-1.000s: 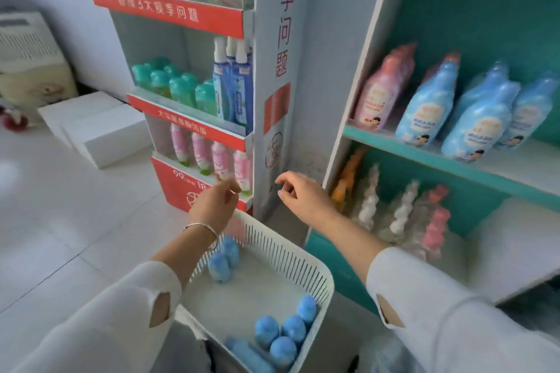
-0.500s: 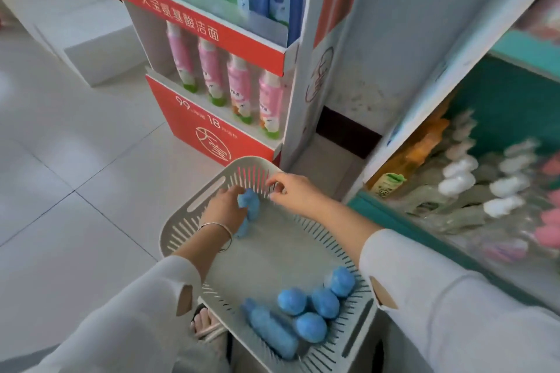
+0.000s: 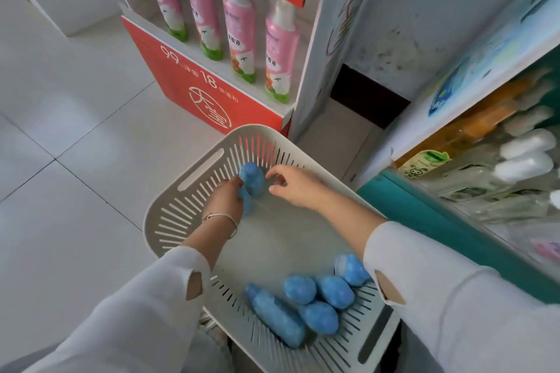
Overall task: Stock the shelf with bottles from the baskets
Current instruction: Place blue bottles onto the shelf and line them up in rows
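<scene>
A blue bottle (image 3: 252, 179) stands at the far end of the white slotted basket (image 3: 163, 215), gripped by the left hand (image 3: 225, 200). The right hand (image 3: 295, 188) hovers just beside it, fingers loosely bent, holding nothing. Five more blue bottles (image 3: 318, 297) lie clustered at the basket's near end.

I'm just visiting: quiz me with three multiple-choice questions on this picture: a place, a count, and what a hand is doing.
1. Where is the blue bottle that the left hand grips?
A. At the white basket's far end.
B. On the teal shelf.
C. On the floor.

2. How many pink bottles stand on the red stand's lowest shelf?
A. Two.
B. Four.
C. Six.

3. What is the right hand doing?
A. Gripping a pink bottle.
B. Pressing the floor.
C. Holding nothing.

Answers: 1 A, it is near the slotted far wall; 2 B, four in a row; 3 C, it is loosely open and empty.
</scene>
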`<state>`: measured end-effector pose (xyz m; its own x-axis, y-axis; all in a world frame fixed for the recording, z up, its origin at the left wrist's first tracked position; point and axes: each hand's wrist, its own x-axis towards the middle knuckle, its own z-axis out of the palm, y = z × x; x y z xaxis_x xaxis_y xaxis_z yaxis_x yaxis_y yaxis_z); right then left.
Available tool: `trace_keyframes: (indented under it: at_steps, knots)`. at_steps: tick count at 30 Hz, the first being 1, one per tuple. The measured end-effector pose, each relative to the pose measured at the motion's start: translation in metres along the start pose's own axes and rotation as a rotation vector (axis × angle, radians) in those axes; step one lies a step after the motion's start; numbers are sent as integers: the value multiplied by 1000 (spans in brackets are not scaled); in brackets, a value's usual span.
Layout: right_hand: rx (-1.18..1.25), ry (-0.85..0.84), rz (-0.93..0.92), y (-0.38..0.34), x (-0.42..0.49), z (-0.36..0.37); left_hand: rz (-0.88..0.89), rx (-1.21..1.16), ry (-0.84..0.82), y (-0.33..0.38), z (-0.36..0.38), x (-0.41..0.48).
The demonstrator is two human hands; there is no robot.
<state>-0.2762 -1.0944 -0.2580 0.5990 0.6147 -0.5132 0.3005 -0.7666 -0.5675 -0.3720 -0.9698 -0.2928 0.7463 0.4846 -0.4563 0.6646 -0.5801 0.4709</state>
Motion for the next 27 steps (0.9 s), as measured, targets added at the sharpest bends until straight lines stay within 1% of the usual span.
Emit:
trace_keyframes:
  at_steps: [5, 10, 15, 18, 22, 27]
  knots:
    - [47, -18, 3, 1, 0, 7, 25, 13, 41, -4, -6, -13]
    - [32, -20, -4, -6, -6, 6, 74, 44, 77, 7, -25, -29]
    - [84, -38, -9, -14, -21, -1, 134, -86, 161, 32, -49, -38]
    - [152, 2, -10, -20, -39, -15, 203, -141, 205, 54, -64, -49]
    - [244, 76, -62, -33, -70, -43, 288, -205, 248, 88, -88, -68]
    - [290, 235, -73, -50, -122, -83, 382, -349, 228, 132, -119, -103]
